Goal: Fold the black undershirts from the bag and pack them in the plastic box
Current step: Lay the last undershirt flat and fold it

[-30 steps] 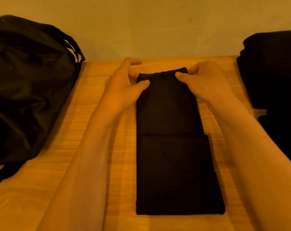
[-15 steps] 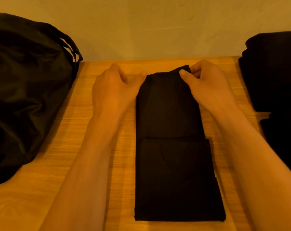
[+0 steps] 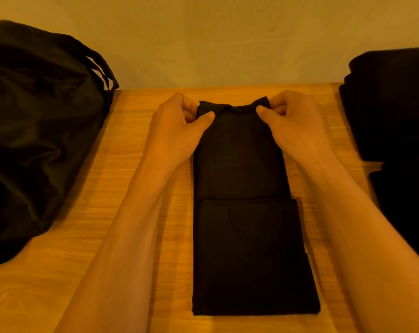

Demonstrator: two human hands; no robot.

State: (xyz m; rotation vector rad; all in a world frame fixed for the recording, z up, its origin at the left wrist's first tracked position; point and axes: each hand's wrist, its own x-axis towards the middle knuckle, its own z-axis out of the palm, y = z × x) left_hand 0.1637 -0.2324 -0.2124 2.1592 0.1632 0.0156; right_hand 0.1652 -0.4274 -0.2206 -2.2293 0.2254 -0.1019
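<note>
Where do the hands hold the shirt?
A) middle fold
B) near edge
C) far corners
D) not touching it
C: the left hand and right hand each pinch a far corner of the shirt, thumbs on top of the cloth.
</note>
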